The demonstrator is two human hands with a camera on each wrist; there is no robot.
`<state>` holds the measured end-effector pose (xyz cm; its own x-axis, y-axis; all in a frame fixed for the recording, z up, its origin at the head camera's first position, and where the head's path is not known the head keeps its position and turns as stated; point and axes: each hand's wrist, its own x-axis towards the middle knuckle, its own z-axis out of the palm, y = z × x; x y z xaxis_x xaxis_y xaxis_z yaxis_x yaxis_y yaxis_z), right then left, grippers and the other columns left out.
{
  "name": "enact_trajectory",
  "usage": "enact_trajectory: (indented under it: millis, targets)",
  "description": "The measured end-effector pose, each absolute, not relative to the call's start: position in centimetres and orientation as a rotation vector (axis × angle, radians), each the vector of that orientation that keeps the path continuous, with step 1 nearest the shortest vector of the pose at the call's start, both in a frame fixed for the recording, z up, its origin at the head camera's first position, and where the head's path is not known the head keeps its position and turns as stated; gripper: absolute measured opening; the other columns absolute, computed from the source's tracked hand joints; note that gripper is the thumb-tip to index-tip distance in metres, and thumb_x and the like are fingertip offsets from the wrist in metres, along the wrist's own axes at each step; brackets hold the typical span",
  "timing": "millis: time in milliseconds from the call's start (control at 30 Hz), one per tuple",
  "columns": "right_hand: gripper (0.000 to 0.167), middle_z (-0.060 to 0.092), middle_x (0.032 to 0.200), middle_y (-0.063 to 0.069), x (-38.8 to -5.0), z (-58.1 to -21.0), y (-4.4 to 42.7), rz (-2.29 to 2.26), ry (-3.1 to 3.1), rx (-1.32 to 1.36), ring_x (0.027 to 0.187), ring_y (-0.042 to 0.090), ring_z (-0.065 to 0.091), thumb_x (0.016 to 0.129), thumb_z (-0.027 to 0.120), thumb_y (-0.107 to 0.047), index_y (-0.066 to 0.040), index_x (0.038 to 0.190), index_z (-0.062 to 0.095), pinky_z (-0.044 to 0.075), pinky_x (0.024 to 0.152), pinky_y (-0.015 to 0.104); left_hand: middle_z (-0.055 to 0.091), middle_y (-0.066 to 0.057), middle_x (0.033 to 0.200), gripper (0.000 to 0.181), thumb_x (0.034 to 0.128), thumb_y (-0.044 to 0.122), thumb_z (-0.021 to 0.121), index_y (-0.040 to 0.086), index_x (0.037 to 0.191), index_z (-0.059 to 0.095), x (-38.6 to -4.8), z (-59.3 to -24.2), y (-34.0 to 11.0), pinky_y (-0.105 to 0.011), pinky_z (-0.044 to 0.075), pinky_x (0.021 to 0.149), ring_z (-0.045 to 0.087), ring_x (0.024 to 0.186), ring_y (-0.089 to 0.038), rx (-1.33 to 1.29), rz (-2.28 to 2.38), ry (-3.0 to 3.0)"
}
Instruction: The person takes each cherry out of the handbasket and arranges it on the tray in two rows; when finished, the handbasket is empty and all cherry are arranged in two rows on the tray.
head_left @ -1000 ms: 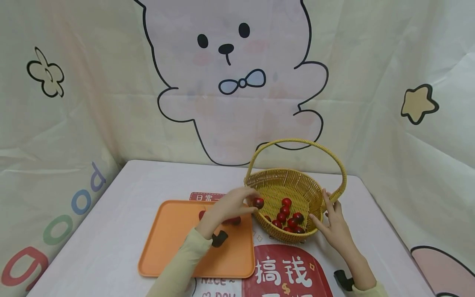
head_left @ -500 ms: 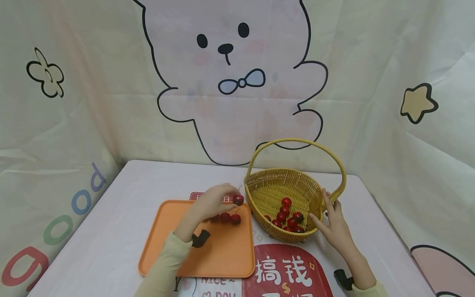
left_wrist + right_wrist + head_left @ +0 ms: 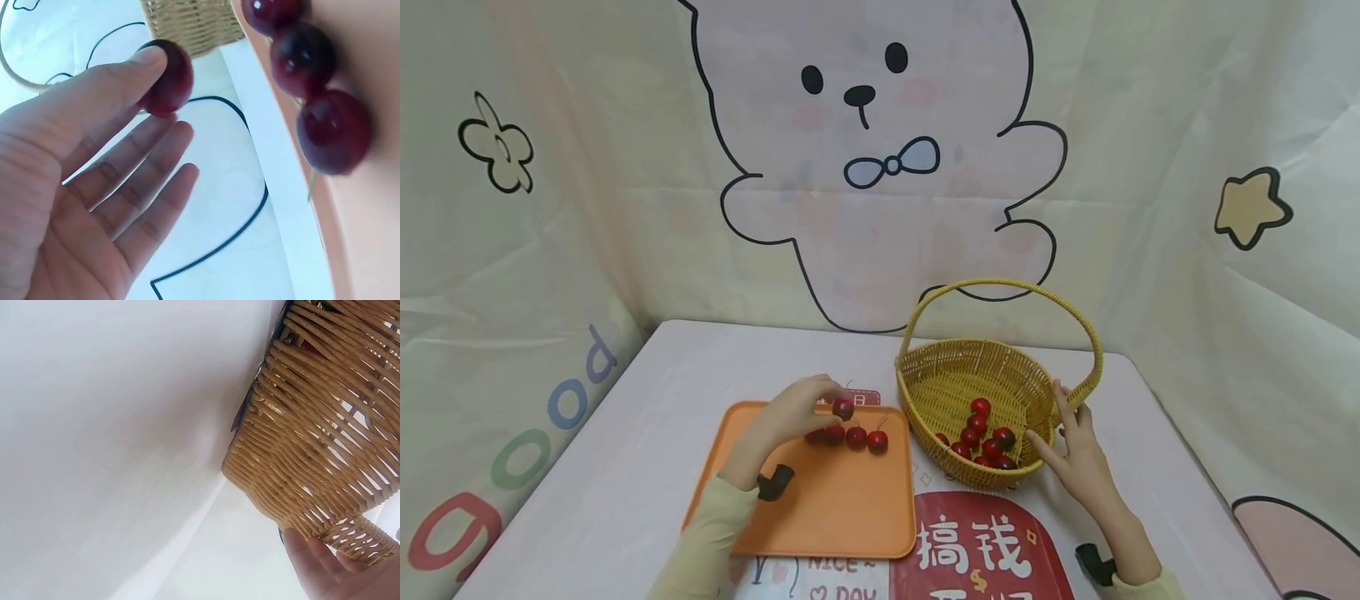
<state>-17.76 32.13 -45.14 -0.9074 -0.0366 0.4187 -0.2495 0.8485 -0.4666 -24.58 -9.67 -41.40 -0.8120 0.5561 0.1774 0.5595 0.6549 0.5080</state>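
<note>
Left hand pinches one cherry: squeeze lightly, clear the cherry row on the tray; right hand, fingers extended, touches basket.

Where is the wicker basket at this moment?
In the head view, the wicker basket stands right of the orange tray, with the right hand touching its right side.

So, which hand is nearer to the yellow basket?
The right hand is nearer, touching the yellow basket beside its handle. The left hand is apart from it, by the orange tray, pinching a cherry.
</note>
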Motion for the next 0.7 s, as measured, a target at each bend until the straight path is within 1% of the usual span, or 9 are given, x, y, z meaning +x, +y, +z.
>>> enact_trajectory:
  millis: [133, 333, 500, 700]
  targets:
    - [0.091, 0.023, 0.138, 0.031, -17.8, -45.1, 32.1, 0.743, -2.622, 0.218, 0.105, 0.048, 0.050, 0.082, 0.070, -0.016, -0.022, 0.150, 0.009, 0.047, 0.079, 0.059, 0.064, 0.000, 0.095, 0.028, 0.0773, 0.013, 0.074, 0.008, 0.104, 0.067, -24.8, -41.6, -10.4, -0.036, 0.050, 0.085, 0.060, 0.092, -0.017, -0.926, -0.841, -2.910]
    - [0.092, 0.023, 0.138, 0.031, -17.7, -45.0, 32.1, 0.752, -2.626, 0.218, 0.106, 0.048, 0.049, 0.082, 0.070, -0.015, -0.022, 0.150, 0.010, 0.047, 0.080, 0.059, 0.065, -0.002, 0.093, 0.024, 0.0770, 0.009, 0.074, 0.006, 0.100, 0.067, -24.7, -41.6, -11.5, -0.038, 0.050, 0.082, 0.060, 0.089, -0.020, -0.887, -0.833, -2.971]
    - [0.092, 0.023, 0.138, 0.031, -17.7, -45.0, 32.1, 0.748, -2.630, 0.214, 0.104, 0.048, 0.050, 0.082, 0.070, -0.015, -0.022, 0.150, 0.010, 0.047, 0.079, 0.059, 0.065, -0.003, 0.092, 0.020, 0.0768, 0.002, 0.071, 0.006, 0.096, 0.067, -24.8, -41.6, -12.8, -0.038, 0.049, 0.082, 0.059, 0.089, -0.022, -0.887, -0.874, -2.987]
    - [0.093, 0.023, 0.137, 0.031, -17.8, -45.1, 32.2, 0.735, -2.627, 0.218, 0.102, 0.047, 0.051, 0.080, 0.071, -0.013, -0.022, 0.150, 0.010, 0.048, 0.077, 0.059, 0.065, -0.004, 0.088, 0.021, 0.0754, -0.006, 0.067, 0.006, 0.093, 0.068, -24.9, -41.8, -14.1, -0.038, 0.050, 0.080, 0.059, 0.085, -0.020, -0.841, -0.920, -3.036]
